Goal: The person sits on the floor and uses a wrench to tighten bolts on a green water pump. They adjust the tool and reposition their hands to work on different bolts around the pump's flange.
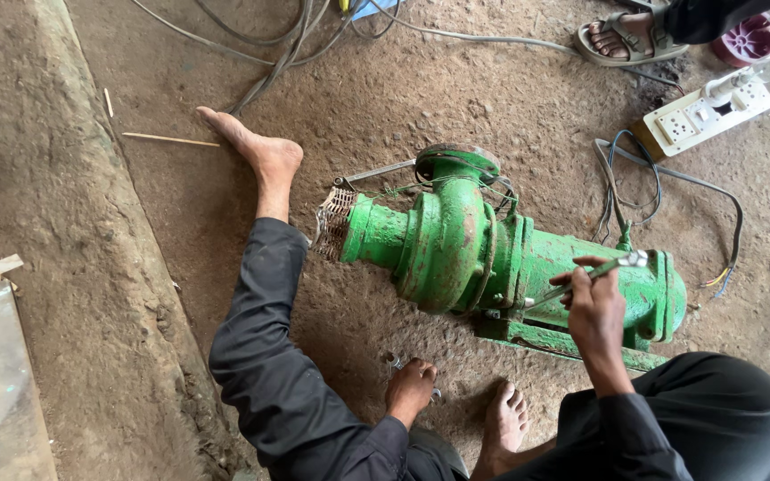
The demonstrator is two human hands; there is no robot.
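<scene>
A green cast-iron water pump point(492, 254) lies on its side on the dirt floor between my legs. My right hand point(594, 307) grips a metal wrench point(612, 265) whose shaft slants down to a bolt low on the pump body. My left hand point(410, 390) rests on the ground in front of the pump, fingers closed over a small metal spanner point(396, 362) lying in the dirt. A wire mesh strainer point(333, 223) covers the pump's inlet at the left end.
My bare left foot point(256, 147) stretches out to the left, my right foot point(503, 423) is tucked near. Another person's sandalled foot point(621, 40) is at the top right. A white power strip point(701, 111) and loose cables point(634, 178) lie behind the pump.
</scene>
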